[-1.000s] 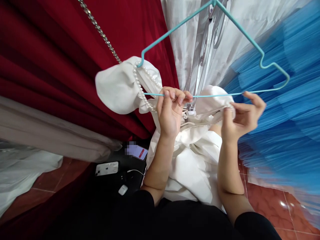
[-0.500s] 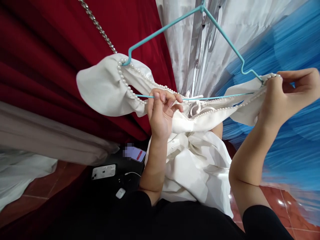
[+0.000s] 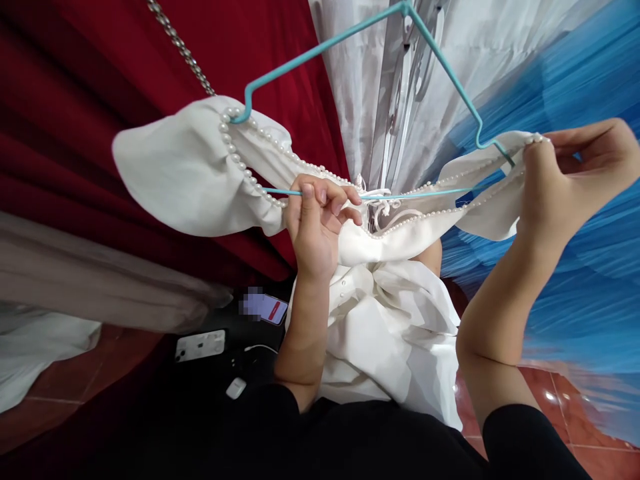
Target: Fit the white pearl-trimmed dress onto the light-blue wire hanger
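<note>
My left hand [image 3: 320, 223] pinches the lower bar of a turquoise clothes hanger [image 3: 320, 48], its fingers curled round the wire. A white dress [image 3: 385, 333] with pearl-trimmed edges hangs on it, its skirt bunched over my lap. One puffy sleeve [image 3: 175, 173] sits over the hanger's left end. At the right, my right hand [image 3: 565, 173] grips the pearl edge of the other shoulder, which is now around the hanger's right end. White laces [image 3: 387, 207] show behind the neckline, between the hands.
Red drapes [image 3: 270, 53] with a metal chain [image 3: 183, 50] hang at left, blue tulle [image 3: 590, 253] at right. On a black surface lie a lit phone [image 3: 270, 308], a white phone [image 3: 200, 345] and a small white case [image 3: 236, 387]. Red tiles [image 3: 565, 407] cover the floor.
My right hand has moved right and up, drawing the dress's right shoulder over the hanger's end. The hanger and my left hand have shifted slightly left.
</note>
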`<control>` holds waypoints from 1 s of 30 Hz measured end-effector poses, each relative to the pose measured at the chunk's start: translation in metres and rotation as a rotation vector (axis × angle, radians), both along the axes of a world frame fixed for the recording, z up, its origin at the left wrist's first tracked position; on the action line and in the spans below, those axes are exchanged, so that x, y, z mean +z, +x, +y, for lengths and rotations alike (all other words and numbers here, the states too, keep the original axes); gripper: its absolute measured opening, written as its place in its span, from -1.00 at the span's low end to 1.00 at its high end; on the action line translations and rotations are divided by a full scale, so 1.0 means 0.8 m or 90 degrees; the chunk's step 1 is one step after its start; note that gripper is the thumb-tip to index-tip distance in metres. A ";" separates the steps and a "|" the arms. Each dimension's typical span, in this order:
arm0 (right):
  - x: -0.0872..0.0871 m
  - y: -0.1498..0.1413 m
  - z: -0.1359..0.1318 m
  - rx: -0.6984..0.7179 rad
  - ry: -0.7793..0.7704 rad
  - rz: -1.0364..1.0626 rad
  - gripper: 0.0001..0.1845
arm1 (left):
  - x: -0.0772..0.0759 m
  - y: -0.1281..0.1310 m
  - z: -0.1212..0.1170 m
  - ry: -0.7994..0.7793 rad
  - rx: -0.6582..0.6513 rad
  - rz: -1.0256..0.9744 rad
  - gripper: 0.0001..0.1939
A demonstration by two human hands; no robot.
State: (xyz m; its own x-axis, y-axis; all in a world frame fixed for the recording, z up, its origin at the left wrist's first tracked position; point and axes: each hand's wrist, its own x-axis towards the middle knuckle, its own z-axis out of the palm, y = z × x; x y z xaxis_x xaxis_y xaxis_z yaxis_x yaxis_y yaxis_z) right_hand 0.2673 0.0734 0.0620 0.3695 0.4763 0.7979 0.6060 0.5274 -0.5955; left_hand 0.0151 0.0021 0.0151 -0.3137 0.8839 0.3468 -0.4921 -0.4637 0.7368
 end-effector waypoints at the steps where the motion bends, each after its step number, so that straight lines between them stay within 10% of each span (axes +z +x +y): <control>1: 0.005 -0.010 0.000 0.017 -0.002 -0.013 -0.79 | -0.001 0.001 0.001 0.002 0.006 0.001 -0.62; 11: -0.004 -0.080 -0.035 0.177 0.051 -0.003 -0.84 | -0.007 0.004 0.008 -0.009 -0.004 0.008 -0.59; 16: -0.048 -0.118 -0.062 0.389 -0.206 -0.060 -0.75 | -0.011 0.005 0.015 -0.037 -0.002 0.008 -0.60; 24: -0.092 -0.144 -0.057 0.248 -0.105 -0.023 -0.82 | -0.033 0.010 -0.022 -0.050 -0.056 0.107 -0.63; 30: -0.088 -0.151 -0.062 0.253 -0.096 -0.015 -0.81 | -0.015 -0.012 -0.049 0.085 0.444 0.218 -0.89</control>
